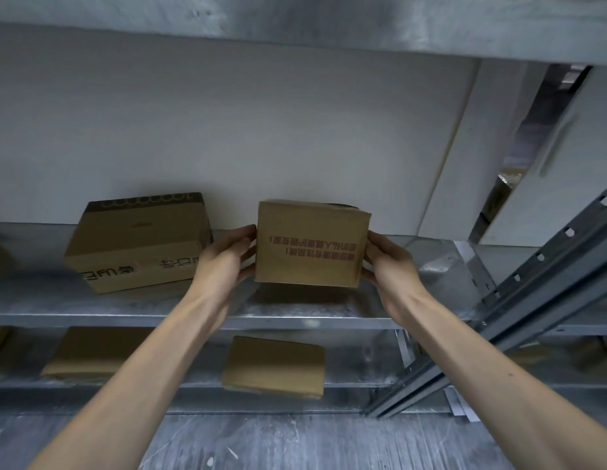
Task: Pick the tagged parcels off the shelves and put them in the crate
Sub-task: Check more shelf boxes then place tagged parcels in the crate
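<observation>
A small brown cardboard parcel with red upside-down print on its front is held just above the metal shelf. My left hand grips its left side and my right hand grips its right side, fingers wrapped round the edges. No tag shows on the parcel's visible faces. The crate is not in view.
A larger cardboard box lies on the same shelf to the left. On the shelf below sit a flat parcel and another box. A perforated steel upright slants at the right. A white wall backs the shelves.
</observation>
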Motion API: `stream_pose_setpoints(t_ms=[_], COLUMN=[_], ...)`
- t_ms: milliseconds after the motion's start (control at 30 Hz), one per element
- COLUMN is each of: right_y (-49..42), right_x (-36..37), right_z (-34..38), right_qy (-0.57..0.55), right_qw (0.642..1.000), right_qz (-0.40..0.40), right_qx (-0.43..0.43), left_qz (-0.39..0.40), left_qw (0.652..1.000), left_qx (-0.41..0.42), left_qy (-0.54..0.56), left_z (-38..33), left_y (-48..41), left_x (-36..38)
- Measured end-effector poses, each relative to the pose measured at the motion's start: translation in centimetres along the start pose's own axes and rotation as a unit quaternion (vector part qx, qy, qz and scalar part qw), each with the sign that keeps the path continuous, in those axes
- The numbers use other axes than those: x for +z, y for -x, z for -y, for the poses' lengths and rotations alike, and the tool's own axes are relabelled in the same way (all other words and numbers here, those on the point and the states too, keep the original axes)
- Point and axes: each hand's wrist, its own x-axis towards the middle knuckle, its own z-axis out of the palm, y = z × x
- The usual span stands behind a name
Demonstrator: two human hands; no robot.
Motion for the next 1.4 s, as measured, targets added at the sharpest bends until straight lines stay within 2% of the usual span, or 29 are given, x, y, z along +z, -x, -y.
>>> stream_pose_setpoints(t_ms=[267, 533, 733, 967, 1167, 1400], right_y=[1.0, 2.0, 2.4, 2.5, 2.6, 2.4], right_x=[-0.5, -0.8, -0.7, -0.6, -0.8, -1.0], right_z=[0.6, 0.5, -0.2, 0.3, 1.2, 1.0], right_qy=[0.019, -0.010, 0.021, 0.043, -0.007, -0.042], right_qw=[1.000, 0.999, 0.998, 0.997, 1.000, 0.999], right_qz=[-0.003, -0.004, -0.023, -0.026, -0.012, 0.007], right_qx=[-0.023, -0.033, -0.047, -0.061, -0.025, -0.033], left_qz=[0.004, 0.002, 0.006, 0.022, 0.013, 0.012], left_qw=[0.999, 0.999, 1.000, 1.000, 0.999, 0.999], left_qx=[-0.009, 0.014, 0.029, 0.014, 0.010, 0.016], left_qy=[0.044, 0.037, -0.003, 0.017, 0.035, 0.034], left_z=[0.4, 0.3, 0.6, 0.9, 0.9, 0.6], left_y=[1.0, 2.0, 2.5, 2.5, 2.2, 2.3], left_x=[-0.2, 0.2, 0.3, -0.3, -0.3, -0.3])
